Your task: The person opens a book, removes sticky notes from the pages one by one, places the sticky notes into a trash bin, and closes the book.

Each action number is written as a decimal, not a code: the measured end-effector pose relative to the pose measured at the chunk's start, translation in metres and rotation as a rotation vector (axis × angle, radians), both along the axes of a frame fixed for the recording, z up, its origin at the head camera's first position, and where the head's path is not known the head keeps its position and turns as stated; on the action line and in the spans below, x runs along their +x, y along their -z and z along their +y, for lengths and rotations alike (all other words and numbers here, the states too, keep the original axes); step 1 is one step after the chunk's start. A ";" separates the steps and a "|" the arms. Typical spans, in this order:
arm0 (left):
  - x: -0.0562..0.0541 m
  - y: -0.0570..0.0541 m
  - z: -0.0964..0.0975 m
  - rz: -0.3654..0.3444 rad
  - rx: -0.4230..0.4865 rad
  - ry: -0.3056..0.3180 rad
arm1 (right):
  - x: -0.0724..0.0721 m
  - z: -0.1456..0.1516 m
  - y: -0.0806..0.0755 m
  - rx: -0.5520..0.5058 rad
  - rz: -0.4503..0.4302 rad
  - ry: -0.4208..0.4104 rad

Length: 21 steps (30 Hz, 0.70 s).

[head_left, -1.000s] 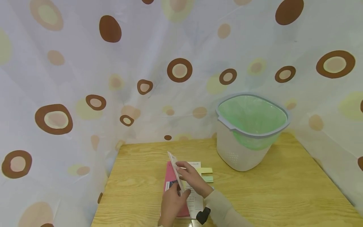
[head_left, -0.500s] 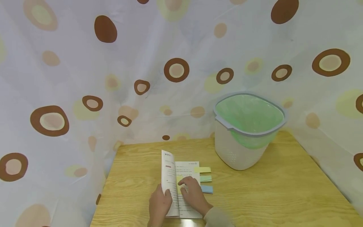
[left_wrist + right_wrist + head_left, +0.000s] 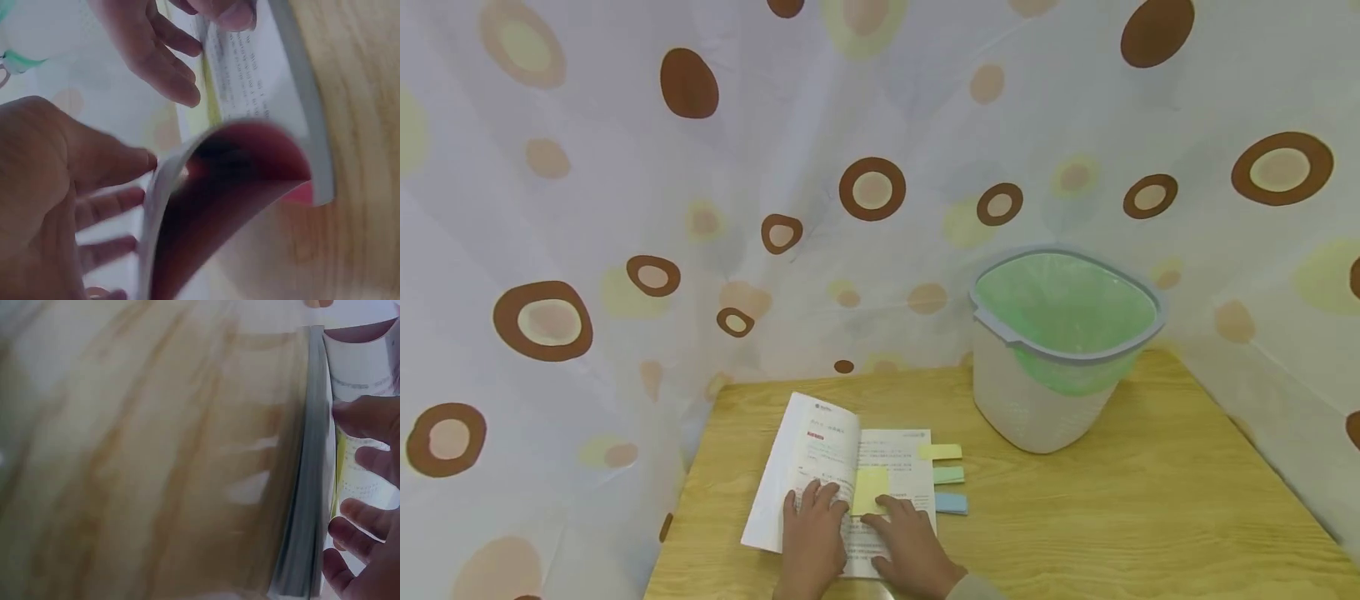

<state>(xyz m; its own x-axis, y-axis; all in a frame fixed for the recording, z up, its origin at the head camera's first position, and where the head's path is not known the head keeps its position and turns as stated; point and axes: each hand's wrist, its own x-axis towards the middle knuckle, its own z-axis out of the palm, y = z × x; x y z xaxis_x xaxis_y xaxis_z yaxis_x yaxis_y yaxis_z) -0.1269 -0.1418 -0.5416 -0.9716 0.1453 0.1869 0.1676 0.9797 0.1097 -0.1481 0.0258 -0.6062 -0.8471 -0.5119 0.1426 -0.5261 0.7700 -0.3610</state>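
Note:
An open book [image 3: 887,450] with printed pages lies on the table. My left hand [image 3: 814,533] rests on its left page with the fingers spread. That page curves up in the left wrist view, where a dark red cover [image 3: 269,147] shows beneath it. A yellow sticky note [image 3: 871,487] sits on the right page near the spine. My right hand [image 3: 913,546] touches the right page, its fingertips by the note's lower edge. Yellow [image 3: 943,452], green [image 3: 949,475] and blue [image 3: 952,503] tabs stick out from the book's right side.
A pale bin [image 3: 1037,400] with a grey rim and a green liner stands at the back right of the wooden table [image 3: 1112,517]. A spotted white curtain [image 3: 805,133] surrounds the table's back and sides.
The book, first held partly raised, has been opened wider and its left part laid leftward. My left hand has gone from gripping the pages to lying on them. The yellow note has come into view.

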 end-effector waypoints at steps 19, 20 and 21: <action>0.005 0.050 -0.002 -0.101 0.092 -0.134 | -0.002 0.007 0.004 0.086 -0.073 -0.011; 0.006 0.051 0.000 -0.118 0.088 -0.144 | -0.002 0.009 0.004 0.081 -0.078 -0.017; 0.007 0.053 0.001 -0.136 0.083 -0.155 | -0.003 0.010 0.005 0.083 -0.079 -0.021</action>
<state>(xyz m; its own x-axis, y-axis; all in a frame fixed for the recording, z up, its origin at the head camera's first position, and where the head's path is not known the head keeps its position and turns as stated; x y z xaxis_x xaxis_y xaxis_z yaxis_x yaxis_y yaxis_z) -0.1199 -0.1408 -0.5941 -0.9982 -0.0180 0.0580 -0.0058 0.9792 0.2026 -0.1515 0.0361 -0.6112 -0.8428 -0.5372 0.0325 -0.5152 0.7879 -0.3373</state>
